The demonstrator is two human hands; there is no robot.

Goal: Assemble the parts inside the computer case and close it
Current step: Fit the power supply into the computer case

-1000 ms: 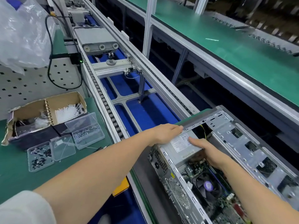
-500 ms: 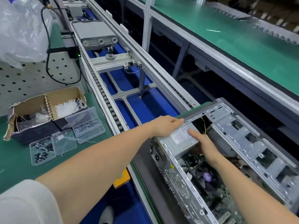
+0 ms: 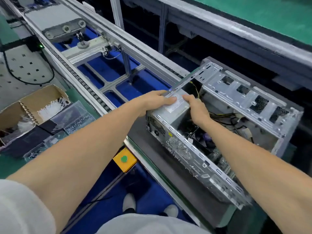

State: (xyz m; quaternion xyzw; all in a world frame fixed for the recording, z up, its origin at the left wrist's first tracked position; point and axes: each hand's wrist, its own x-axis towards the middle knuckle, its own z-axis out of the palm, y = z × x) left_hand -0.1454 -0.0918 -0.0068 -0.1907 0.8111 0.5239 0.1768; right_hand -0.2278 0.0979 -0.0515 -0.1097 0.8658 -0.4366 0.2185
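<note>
An open silver computer case point(image 3: 194, 152) lies on its side on the conveyor, its inside facing up. A grey power supply box point(image 3: 173, 112) with a white label sits in the case's far left corner. My left hand point(image 3: 155, 100) lies on top of the box and the case's edge with its fingers stretched out flat. My right hand point(image 3: 195, 108) presses the box's right side from inside the case, fingers pointing down along it. Yellow and black cables point(image 3: 224, 117) and a motherboard point(image 3: 219, 159) lie in the case. The drive cage point(image 3: 244, 97) fills the far side.
A cardboard box point(image 3: 33, 105) with white cable ties and clear plastic trays of screws point(image 3: 74, 119) stand on the green bench at left. A yellow box with a green button point(image 3: 124, 159) hangs under the conveyor edge. Conveyor rails point(image 3: 118, 48) run away to the upper left.
My head has tipped down and closer, so the case sits lower and larger in view. Both hands stay on the power supply; the right hand has slid up beside the left.
</note>
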